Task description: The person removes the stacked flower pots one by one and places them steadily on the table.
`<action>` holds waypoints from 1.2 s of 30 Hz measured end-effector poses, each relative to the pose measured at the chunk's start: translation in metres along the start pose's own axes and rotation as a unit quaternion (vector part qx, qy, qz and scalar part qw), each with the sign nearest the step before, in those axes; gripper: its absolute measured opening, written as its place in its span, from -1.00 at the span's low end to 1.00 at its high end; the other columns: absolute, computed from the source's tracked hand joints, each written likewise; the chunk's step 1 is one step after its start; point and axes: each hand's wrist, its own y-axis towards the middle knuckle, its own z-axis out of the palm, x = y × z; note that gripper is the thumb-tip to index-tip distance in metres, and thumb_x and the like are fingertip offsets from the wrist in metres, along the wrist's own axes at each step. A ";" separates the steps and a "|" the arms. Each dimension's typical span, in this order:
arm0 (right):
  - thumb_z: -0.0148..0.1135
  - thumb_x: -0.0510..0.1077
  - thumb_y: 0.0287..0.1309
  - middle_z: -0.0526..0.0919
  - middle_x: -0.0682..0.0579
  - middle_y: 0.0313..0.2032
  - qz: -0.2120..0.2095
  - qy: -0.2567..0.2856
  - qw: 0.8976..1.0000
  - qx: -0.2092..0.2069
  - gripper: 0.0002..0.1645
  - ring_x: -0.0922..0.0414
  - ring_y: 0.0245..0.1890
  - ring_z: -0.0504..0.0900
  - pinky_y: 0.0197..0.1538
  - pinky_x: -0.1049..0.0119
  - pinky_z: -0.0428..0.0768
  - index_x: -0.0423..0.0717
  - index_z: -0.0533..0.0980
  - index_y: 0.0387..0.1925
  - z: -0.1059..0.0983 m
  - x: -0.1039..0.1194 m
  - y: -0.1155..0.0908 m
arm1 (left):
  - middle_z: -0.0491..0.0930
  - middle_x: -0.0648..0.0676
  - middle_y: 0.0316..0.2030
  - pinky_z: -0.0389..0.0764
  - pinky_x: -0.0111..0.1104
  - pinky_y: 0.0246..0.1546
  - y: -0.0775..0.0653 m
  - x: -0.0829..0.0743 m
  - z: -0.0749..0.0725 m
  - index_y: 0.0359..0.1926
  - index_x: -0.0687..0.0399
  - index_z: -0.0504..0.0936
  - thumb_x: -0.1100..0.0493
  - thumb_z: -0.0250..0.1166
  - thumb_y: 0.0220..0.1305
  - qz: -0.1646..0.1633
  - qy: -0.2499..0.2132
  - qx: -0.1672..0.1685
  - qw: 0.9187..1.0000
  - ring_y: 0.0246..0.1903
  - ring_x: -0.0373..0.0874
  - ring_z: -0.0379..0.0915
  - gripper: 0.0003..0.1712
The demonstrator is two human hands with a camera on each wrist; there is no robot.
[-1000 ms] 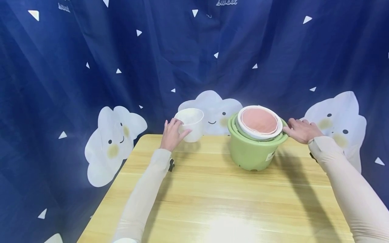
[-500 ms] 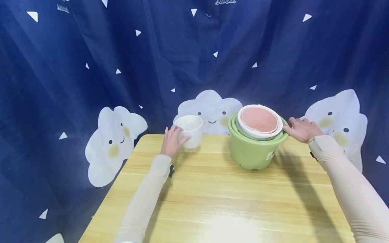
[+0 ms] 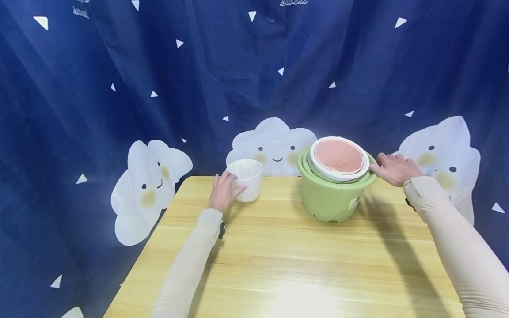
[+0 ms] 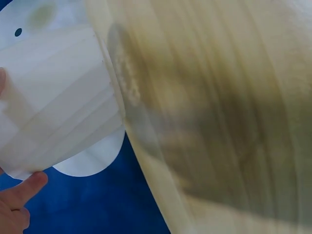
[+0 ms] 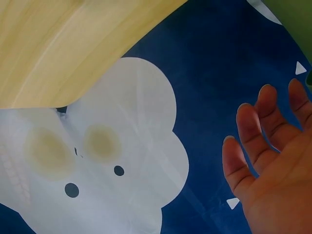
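Observation:
My left hand (image 3: pixel 222 192) grips a white plastic pot (image 3: pixel 250 184) by its left side, thumb outside and fingertips at the rim. The pot is upright, low at the table's far left edge. In the left wrist view its wall (image 4: pixel 58 97) lies between my fingertips (image 4: pixel 34 187). A large green pot (image 3: pixel 328 201) stands right of it, with a smaller green pot, a white pot (image 3: pixel 338 177) and a pink pot (image 3: pixel 339 157) nested inside, tilted. My right hand (image 3: pixel 395 171) touches the green pot's right rim with the thumb; its other fingers (image 5: pixel 248 129) are loosely bent.
The wooden table (image 3: pixel 278 251) has its far edge just behind the pots. A dark blue curtain (image 3: pixel 222 84) with smiling clouds and white triangles hangs beyond and to the left. A bright glare lies on the near tabletop.
My left hand has lowered the white pot towards the table and drawn it slightly nearer and to the left. The right hand and the nested pots have stayed in place.

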 end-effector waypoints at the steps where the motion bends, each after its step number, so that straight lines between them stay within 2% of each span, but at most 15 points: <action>1: -0.24 0.36 0.45 0.64 -0.18 -0.16 0.000 0.001 1.000 0.000 -0.33 -0.27 -0.07 0.52 -0.20 -0.08 0.38 -0.15 0.45 -0.08 0.000 0.000 0.000 | 0.60 0.20 -0.01 0.16 0.24 0.55 -0.001 0.001 0.001 -0.09 0.23 0.64 -0.14 0.49 0.23 0.000 0.000 0.002 1.000 0.17 0.17 0.54 -0.47; 10: -0.23 0.34 0.45 0.64 -0.18 -0.16 -0.001 -0.004 1.000 -0.004 -0.34 -0.27 -0.07 0.53 -0.18 -0.11 0.40 -0.15 0.45 -0.07 -0.003 0.002 -0.002 | 0.59 0.20 -0.02 0.17 0.13 0.56 -0.006 0.006 0.004 -0.07 0.24 0.64 -0.15 0.48 0.23 0.002 -0.003 0.011 1.000 0.13 0.17 0.52 -0.46; 18: -0.22 0.34 0.44 0.65 -0.17 -0.19 0.000 -0.003 1.000 -0.003 -0.35 -0.24 -0.10 0.52 -0.22 -0.06 0.40 -0.14 0.46 -0.12 -0.002 0.000 0.000 | 0.59 0.20 -0.06 0.18 0.25 0.52 -0.010 0.009 0.007 -0.12 0.24 0.64 -0.13 0.50 0.21 0.008 -0.009 0.001 1.000 0.09 0.20 0.56 -0.48; 26: -0.13 0.34 0.41 0.66 -0.21 -0.15 -0.002 -0.013 1.000 -0.011 -0.35 -0.27 -0.07 0.55 -0.18 -0.19 0.48 -0.16 0.49 -0.10 -0.005 0.001 0.000 | 0.58 0.21 -0.05 0.15 0.24 0.54 -0.013 0.009 0.009 -0.11 0.26 0.63 -0.12 0.51 0.20 0.006 -0.013 0.010 1.000 0.10 0.18 0.55 -0.47; 32: -0.03 0.28 0.34 0.66 -0.20 -0.21 -0.009 -0.030 0.999 -0.032 -0.43 -0.23 -0.14 0.57 -0.23 -0.14 0.46 -0.15 0.53 -0.21 -0.009 0.008 -0.002 | 0.59 0.21 -0.07 0.20 0.25 0.51 -0.015 0.011 0.011 -0.13 0.27 0.64 -0.10 0.53 0.19 0.011 -0.010 0.005 1.000 0.07 0.17 0.56 -0.48; 36: -0.05 0.27 0.35 0.67 -0.24 -0.17 -0.006 -0.029 0.999 -0.043 -0.42 -0.26 -0.11 0.57 -0.20 -0.16 0.43 -0.16 0.54 -0.20 -0.012 0.010 -0.003 | 0.58 0.20 -0.07 0.20 0.24 0.51 -0.016 0.013 0.013 -0.14 0.25 0.63 -0.10 0.51 0.21 0.014 -0.007 0.005 1.000 0.07 0.17 0.55 -0.49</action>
